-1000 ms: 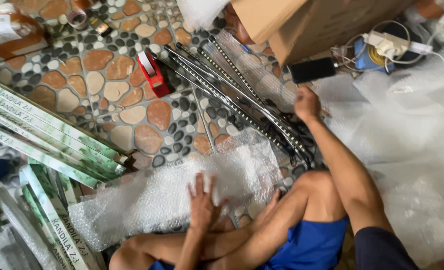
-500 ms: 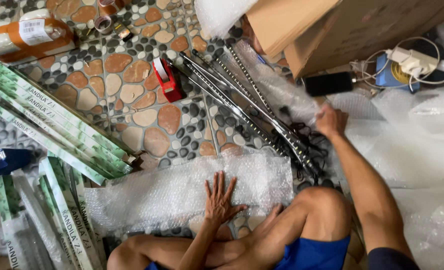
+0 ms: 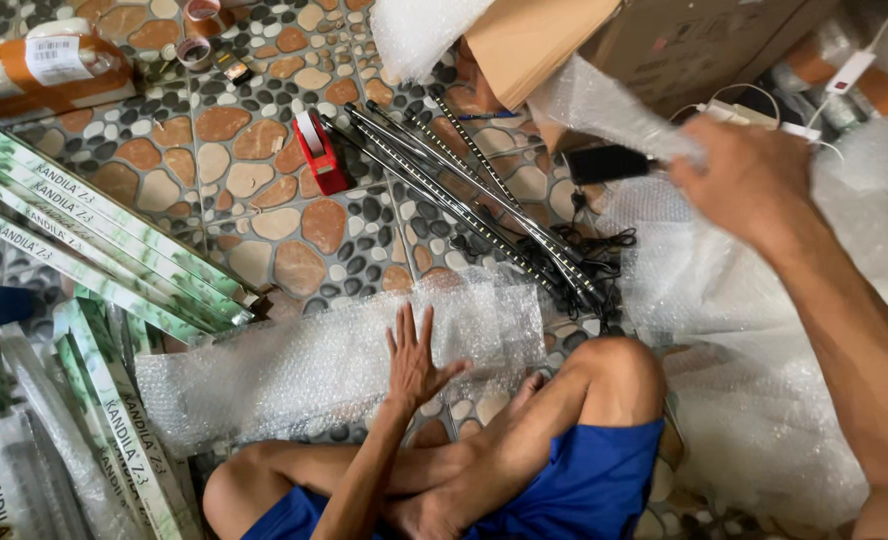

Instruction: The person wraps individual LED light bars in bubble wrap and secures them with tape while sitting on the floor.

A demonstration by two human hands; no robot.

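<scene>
A person in blue shorts sits cross-legged on a pebble-patterned tile floor (image 3: 264, 200), the left hand (image 3: 414, 360) pressed flat, fingers spread wide and gripping nothing, on a sheet of bubble wrap (image 3: 304, 365) laid just in front of the knees. The right hand (image 3: 749, 180), raised and blurred, is among loose bubble wrap (image 3: 724, 290) near a black adapter (image 3: 604, 163) (whether its grip is closed on anything cannot be told). A bundle of long black light bars (image 3: 474, 195) lies on the floor beyond the sheet, beside a red tape dispenser (image 3: 316, 150). Green-and-white long boxes (image 3: 94, 240) lie to the left, a cardboard box (image 3: 604, 40) above.
</scene>
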